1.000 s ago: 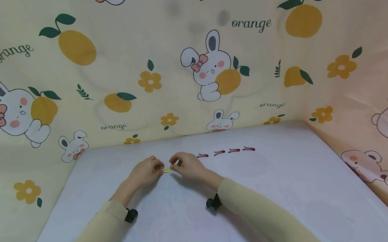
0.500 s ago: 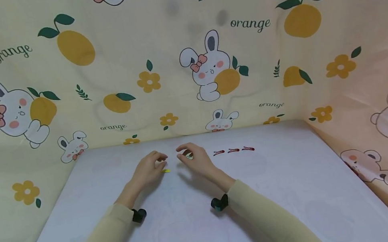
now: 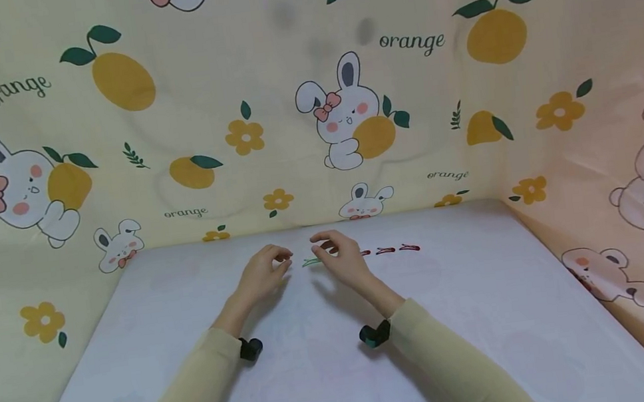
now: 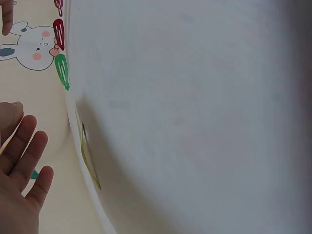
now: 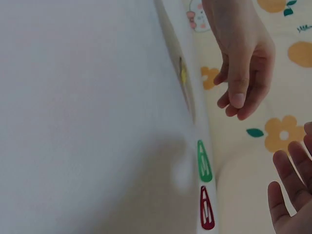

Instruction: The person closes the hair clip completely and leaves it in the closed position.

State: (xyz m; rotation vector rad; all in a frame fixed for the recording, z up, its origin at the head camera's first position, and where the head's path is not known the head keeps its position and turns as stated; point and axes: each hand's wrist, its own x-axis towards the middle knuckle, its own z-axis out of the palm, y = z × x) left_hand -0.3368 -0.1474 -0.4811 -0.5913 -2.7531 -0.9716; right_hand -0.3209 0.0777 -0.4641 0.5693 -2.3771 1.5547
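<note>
In the head view my left hand (image 3: 263,274) hovers over the back of the table, its fingers loosely bent around nothing. My right hand (image 3: 344,260) hovers facing it, thumb and fingers apart, also holding nothing. Between them a green snap hair clip (image 3: 311,262) lies on the table, its right end behind the right hand. Red hair clips (image 3: 385,250) continue the row to the right, partly covered by that hand. A yellow hair clip (image 4: 89,158), seen standing thin and edge-on in the left wrist view, is hidden behind my left hand in the head view.
The white table (image 3: 319,375) ends at the back against a cream curtain (image 3: 281,166) printed with rabbits and oranges. More of the curtain hangs along both sides. A dark wrist camera (image 3: 251,349) sits at the left cuff, another dark camera (image 3: 376,334) at the right.
My fingers have let go of the yellow hair clip, left lying on the table. Both hands have risen and shifted right, uncovering the green clip.
</note>
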